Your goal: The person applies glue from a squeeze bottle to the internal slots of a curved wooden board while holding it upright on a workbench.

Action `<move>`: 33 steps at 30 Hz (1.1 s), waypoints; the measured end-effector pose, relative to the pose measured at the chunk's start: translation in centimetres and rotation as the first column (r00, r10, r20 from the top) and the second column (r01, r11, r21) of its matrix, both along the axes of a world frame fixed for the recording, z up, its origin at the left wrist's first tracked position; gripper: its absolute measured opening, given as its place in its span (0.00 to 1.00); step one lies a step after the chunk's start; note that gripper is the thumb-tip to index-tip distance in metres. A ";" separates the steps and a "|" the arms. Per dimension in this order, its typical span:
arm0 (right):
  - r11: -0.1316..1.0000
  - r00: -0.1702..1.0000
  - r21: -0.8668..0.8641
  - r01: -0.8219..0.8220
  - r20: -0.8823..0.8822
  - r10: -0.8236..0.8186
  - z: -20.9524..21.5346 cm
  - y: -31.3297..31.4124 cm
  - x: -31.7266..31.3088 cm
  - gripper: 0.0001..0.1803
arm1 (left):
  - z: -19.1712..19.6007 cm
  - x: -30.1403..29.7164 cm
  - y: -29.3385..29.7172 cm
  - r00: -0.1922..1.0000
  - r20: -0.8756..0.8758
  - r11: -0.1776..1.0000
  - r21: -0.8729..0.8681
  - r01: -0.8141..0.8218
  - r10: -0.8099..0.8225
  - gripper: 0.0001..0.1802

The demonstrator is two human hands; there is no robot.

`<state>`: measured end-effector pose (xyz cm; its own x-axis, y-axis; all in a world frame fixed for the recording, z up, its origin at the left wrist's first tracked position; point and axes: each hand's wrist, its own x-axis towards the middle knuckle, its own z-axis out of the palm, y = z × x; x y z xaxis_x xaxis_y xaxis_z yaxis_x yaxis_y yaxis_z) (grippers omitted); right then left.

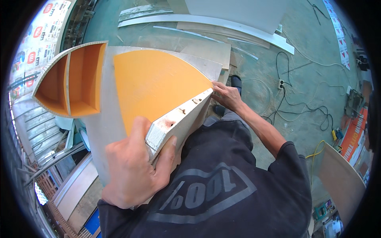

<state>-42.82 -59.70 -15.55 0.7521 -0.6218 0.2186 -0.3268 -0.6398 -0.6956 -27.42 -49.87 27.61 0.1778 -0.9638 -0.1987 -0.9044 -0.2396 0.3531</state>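
An orange-yellow panel (158,83) with a curved far edge lies tilted in front of me, over a grey worktop (97,139). Along its near side runs a thick whitish edge (180,113) with several rough, brownish holes. My left hand (133,168) is wrapped round the near-left end of this edge, thumb on one side and fingers on the other. At the opposite pointed corner, my right hand (227,96) has its fingers closed on the panel. To the left stands an orange curved box (84,79) with a divider making two compartments; neither hand touches it.
White boards (222,25) and strips lie on the green floor beyond the worktop. Black cables (305,105) and a power socket (281,84) are on the floor to the right. A large sheet (337,180) leans at lower right. Metal racking stands at left.
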 end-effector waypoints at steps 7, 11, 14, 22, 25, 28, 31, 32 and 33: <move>0.999 0.999 -0.035 0.037 -0.006 -0.038 0.7 0.5 0.1 0.26 | 0.1 -0.3 0.1 1.000 0.017 1.000 0.008 0.008 -0.008 0.18; 0.998 0.998 -0.043 0.035 0.051 -0.033 0.0 0.4 0.2 0.25 | 0.2 -0.8 -0.2 0.999 0.029 1.000 -0.006 -0.030 0.031 0.18; 0.999 0.997 0.005 0.041 0.062 -0.041 -0.2 0.0 -0.2 0.22 | -0.5 -0.4 -0.1 1.000 -0.008 0.998 -0.060 -0.006 0.006 0.17; 0.994 0.997 0.107 0.001 0.080 -0.010 -0.1 -0.6 0.1 0.12 | -0.4 -0.7 0.3 0.999 -0.021 0.996 -0.074 -0.043 0.042 0.20; 0.993 0.992 0.116 -0.030 0.126 0.015 -0.4 -1.1 0.1 0.09 | -0.3 -0.7 0.2 0.998 -0.028 0.997 -0.057 -0.057 0.055 0.21; 0.988 0.986 0.143 -0.053 0.162 0.030 -0.8 -1.3 0.0 0.09 | -0.3 -0.8 0.2 0.997 -0.034 0.996 -0.045 -0.073 0.072 0.20; 0.978 0.984 0.197 -0.063 0.175 0.028 -1.3 -1.8 -0.3 0.13 | -0.2 -0.9 0.2 0.997 -0.025 0.996 -0.037 -0.078 0.078 0.20; 0.974 0.984 0.218 -0.064 0.177 0.025 -1.4 -2.0 -0.4 0.15 | -0.2 -0.9 0.2 0.997 -0.024 0.997 -0.038 -0.070 0.070 0.20; 0.965 0.986 0.255 -0.060 0.163 0.018 -1.3 -2.1 -0.4 0.16 | -0.2 -0.9 0.1 0.998 -0.023 0.997 -0.040 -0.064 0.063 0.20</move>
<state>-43.25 -61.79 -16.87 0.7459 -0.6434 0.1723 -0.1777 -0.4416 -0.8794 -28.28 -49.72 27.41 0.2353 -0.9579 -0.1645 -0.8797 -0.2818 0.3829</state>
